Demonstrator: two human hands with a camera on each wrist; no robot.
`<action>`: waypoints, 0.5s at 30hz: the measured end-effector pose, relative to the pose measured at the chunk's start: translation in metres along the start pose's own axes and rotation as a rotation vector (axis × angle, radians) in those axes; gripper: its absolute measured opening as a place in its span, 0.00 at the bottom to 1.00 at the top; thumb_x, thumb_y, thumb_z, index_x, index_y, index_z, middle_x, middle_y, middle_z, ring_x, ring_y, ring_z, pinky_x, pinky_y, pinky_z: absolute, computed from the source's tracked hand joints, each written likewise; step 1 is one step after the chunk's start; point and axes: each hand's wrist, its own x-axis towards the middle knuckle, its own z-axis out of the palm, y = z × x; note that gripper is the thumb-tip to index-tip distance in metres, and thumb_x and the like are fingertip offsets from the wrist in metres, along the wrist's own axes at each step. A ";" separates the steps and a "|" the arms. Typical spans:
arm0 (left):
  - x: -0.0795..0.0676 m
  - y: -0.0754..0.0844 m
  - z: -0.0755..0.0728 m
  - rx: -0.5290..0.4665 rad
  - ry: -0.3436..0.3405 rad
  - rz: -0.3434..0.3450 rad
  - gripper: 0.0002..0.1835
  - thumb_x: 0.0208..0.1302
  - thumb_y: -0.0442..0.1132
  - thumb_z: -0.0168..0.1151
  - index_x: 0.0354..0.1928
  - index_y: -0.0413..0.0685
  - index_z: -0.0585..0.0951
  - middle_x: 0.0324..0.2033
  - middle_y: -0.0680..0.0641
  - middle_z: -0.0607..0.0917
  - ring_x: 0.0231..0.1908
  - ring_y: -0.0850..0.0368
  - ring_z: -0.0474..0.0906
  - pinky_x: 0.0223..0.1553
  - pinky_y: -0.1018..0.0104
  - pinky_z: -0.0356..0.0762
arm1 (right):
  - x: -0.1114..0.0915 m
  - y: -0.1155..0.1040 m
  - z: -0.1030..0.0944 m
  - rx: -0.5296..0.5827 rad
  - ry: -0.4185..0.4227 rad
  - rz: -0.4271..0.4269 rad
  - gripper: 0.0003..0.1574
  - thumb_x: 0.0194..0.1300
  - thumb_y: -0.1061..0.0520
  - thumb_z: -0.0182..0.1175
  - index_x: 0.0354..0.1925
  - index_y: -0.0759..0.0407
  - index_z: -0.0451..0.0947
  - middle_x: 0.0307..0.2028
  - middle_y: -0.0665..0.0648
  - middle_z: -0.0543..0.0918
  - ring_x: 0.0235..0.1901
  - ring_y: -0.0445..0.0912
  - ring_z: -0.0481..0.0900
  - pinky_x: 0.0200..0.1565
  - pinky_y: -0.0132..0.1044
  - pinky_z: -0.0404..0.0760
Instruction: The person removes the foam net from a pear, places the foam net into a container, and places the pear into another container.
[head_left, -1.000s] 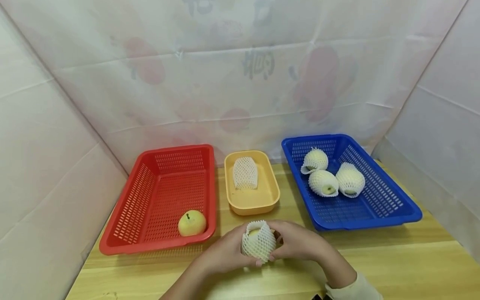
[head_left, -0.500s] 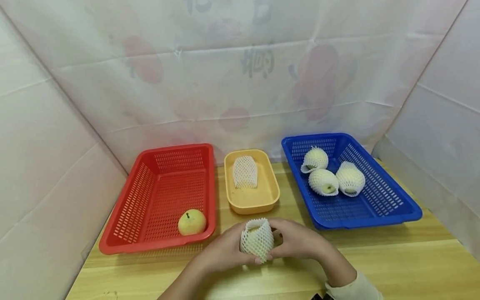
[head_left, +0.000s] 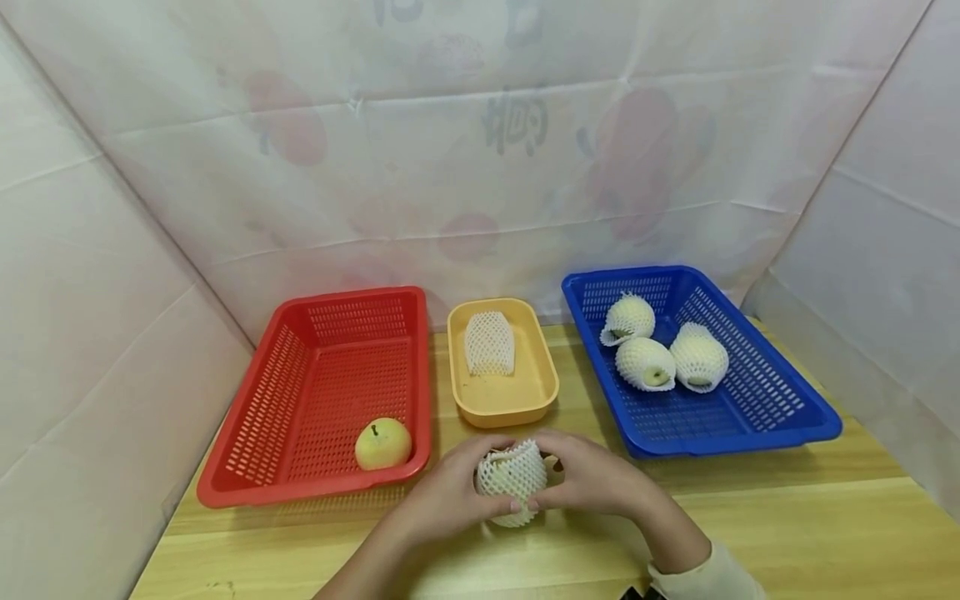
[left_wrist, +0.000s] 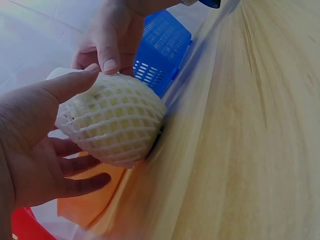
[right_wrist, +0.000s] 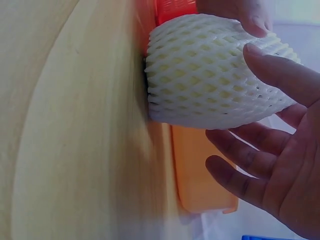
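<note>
A pear in a white foam net [head_left: 512, 482] rests on the table just in front of the yellow tray, its pale yellow skin showing through the mesh. My left hand [head_left: 448, 493] holds it from the left and my right hand [head_left: 592, 477] from the right. Both thumbs lie on the near side of the net, tips close together. In the left wrist view the left hand [left_wrist: 42, 135] has its thumb over the net [left_wrist: 115, 117] and fingers beneath. The right wrist view has the right hand [right_wrist: 287, 155] likewise around the net's upper part.
To the left, a red basket [head_left: 315, 492] holds one bare pear [head_left: 383, 444]. A yellow tray [head_left: 517, 408] in the middle contains a flat foam net [head_left: 490, 343]. Three netted pears [head_left: 646, 364] lie in the blue basket [head_left: 735, 444] at right. A cloth wall [head_left: 480, 167] stands behind.
Both thumbs have moved up the near side of the net, and the fingers have shifted over its top. The net's upper opening looks narrower. Baskets and tray stay put.
</note>
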 end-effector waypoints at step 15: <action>0.002 0.001 -0.004 0.025 0.036 0.040 0.35 0.47 0.50 0.79 0.60 0.65 0.76 0.53 0.58 0.80 0.50 0.63 0.76 0.50 0.66 0.77 | 0.001 -0.002 0.000 -0.015 0.021 0.019 0.29 0.53 0.45 0.75 0.52 0.37 0.76 0.46 0.37 0.81 0.48 0.39 0.79 0.49 0.46 0.82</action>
